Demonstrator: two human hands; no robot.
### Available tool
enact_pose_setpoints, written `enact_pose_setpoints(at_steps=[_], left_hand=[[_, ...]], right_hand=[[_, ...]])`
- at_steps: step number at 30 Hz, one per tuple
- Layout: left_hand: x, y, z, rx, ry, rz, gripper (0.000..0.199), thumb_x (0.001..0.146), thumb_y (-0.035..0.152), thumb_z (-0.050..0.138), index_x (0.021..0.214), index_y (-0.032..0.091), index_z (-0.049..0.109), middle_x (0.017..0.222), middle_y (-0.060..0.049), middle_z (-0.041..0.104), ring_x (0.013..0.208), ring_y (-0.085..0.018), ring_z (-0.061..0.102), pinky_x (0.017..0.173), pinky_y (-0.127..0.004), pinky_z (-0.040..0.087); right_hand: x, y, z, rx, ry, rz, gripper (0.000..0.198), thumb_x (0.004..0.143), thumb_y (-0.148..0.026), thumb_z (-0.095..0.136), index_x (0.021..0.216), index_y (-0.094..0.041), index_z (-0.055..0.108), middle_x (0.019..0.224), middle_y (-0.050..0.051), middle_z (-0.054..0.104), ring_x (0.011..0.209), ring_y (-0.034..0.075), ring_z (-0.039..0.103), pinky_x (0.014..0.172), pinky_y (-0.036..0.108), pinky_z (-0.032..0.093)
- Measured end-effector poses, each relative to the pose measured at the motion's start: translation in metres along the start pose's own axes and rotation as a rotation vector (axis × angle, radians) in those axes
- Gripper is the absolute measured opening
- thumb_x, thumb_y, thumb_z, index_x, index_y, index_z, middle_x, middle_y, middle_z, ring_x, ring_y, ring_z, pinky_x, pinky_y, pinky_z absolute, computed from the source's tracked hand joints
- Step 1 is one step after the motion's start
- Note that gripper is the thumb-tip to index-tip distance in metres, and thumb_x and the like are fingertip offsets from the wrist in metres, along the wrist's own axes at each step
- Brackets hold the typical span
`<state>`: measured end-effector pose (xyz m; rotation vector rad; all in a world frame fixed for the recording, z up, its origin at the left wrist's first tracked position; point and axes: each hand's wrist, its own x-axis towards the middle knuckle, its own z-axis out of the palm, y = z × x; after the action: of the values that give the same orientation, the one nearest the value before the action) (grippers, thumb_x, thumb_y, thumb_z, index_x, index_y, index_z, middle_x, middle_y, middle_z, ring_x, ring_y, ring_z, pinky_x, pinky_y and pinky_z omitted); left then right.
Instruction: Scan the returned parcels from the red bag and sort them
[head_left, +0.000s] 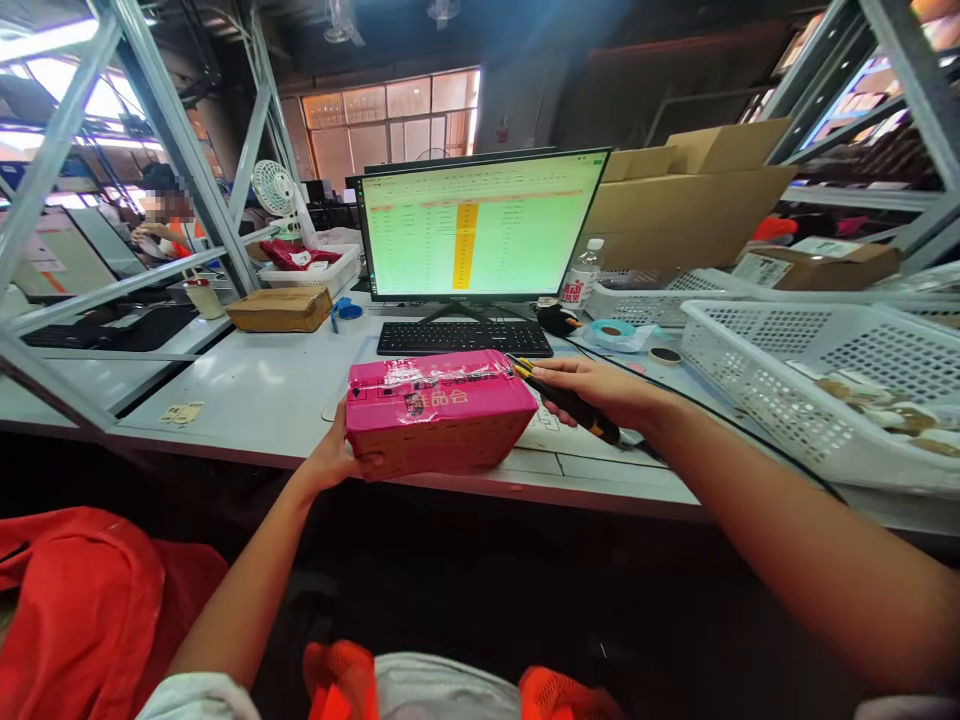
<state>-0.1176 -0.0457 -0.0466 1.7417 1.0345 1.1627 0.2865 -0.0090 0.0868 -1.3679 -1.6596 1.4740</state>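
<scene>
Left hand (334,458): left of centre, its grip closed on the near left end of the pink box (439,440); I'd keep that hold firm and the fingertips low.
Pink box: mid-frame, at the near edge of the tabletop (240,400) (I cannot tell whether its base rests there); full support would steady it, I judge.
Tape (390,373): glossy and wrinkled along the box's top; a shallow, level blade would suit it best.
Cutter (576,410): right of centre, its tip close by the box's upper right corner, contact unclear to me.
Right hand (600,388): grip wrapped around the cutter's handle; I'd steer slowly, with the blade's line clear of the other hand's fingers.
</scene>
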Motion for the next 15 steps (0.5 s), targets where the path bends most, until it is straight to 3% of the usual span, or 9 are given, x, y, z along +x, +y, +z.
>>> enact_pose_setpoints(at_steps=[3,6,9,11,15], left_hand=[[0.001,-0.003,0.0,0.017,-0.027,-0.007,0.122,0.063,0.06,0.092,0.158,0.018,0.027,0.146,-0.022,0.054,0.138,-0.041,0.052,0.116,-0.059,0.042],[0.004,-0.005,0.0,0.074,0.01,0.024,0.118,0.067,0.061,0.089,0.158,0.016,0.029,0.149,-0.023,0.051,0.141,-0.04,0.049,0.119,-0.059,0.038],[0.008,-0.007,-0.002,0.106,0.025,0.041,0.112,0.07,0.059,0.087,0.158,0.017,0.031,0.15,-0.022,0.052,0.144,-0.04,0.046,0.123,-0.058,0.032],[0.011,-0.006,-0.004,0.091,-0.014,0.038,0.112,0.07,0.057,0.088,0.159,0.018,0.031,0.15,-0.02,0.053,0.144,-0.04,0.045,0.124,-0.057,0.031],[0.017,-0.002,-0.01,0.059,-0.097,0.028,0.116,0.068,0.053,0.09,0.161,0.02,0.028,0.157,-0.019,0.047,0.144,-0.039,0.045,0.125,-0.055,0.031]], right_hand=[[-0.014,0.006,0.006,0.069,0.013,0.004,0.043,0.085,-0.055,0.075,0.107,-0.021,0.062,0.061,-0.001,0.06,0.045,0.011,0.052,0.041,0.02,0.042],[-0.033,0.012,0.016,0.066,0.001,0.009,0.053,0.082,-0.062,0.075,0.113,-0.021,0.063,0.06,-0.002,0.059,0.044,0.011,0.052,0.04,0.02,0.04],[-0.055,0.02,0.017,-0.019,-0.037,0.022,0.063,0.083,-0.071,0.069,0.118,-0.02,0.064,0.062,0.0,0.06,0.044,0.012,0.052,0.039,0.022,0.036],[-0.067,0.02,0.005,-0.155,-0.021,0.012,0.07,0.083,-0.076,0.065,0.123,-0.019,0.066,0.064,0.003,0.062,0.047,0.015,0.053,0.041,0.025,0.036],[-0.063,-0.016,-0.022,-0.686,0.33,-0.143,0.07,0.084,-0.073,0.059,0.126,-0.018,0.073,0.059,0.007,0.061,0.046,0.018,0.046,0.046,0.034,0.035]])
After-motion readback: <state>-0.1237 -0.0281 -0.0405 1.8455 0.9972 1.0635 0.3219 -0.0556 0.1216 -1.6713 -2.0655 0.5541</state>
